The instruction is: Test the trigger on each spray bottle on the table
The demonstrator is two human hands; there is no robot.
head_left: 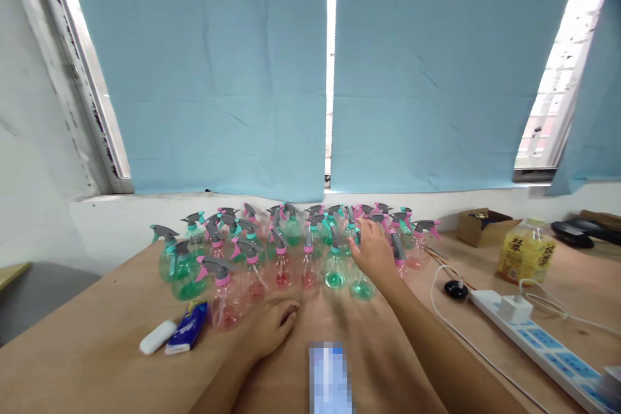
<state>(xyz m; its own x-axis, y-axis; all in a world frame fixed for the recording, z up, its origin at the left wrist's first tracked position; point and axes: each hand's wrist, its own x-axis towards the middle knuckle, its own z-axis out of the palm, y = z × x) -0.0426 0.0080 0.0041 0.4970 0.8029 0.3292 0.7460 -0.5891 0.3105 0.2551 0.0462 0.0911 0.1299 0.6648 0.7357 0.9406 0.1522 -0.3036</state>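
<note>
My right hand [373, 250] is at the head of a green spray bottle [363, 288] in the front row. Its fingers are curled over the top and the thumb is on the left side, hiding the bottle's nozzle. My left hand [272, 328] lies on the table with its fingers curled in, and I see nothing in it. Just left of it stands a pink spray bottle [227, 304] with a grey and pink trigger head. Another green spray bottle [334, 269] is upright left of my right hand. Several more pink and green ones stand behind in close rows.
A white rounded object [158, 337] and a blue packet [188, 328] lie at the left. Below centre is a blurred-out phone-like rectangle [330, 378]. On the right are a power strip [538, 343] with cables, a black round object [456, 290], a yellow-labelled bottle [526, 253] and a cardboard box [485, 233].
</note>
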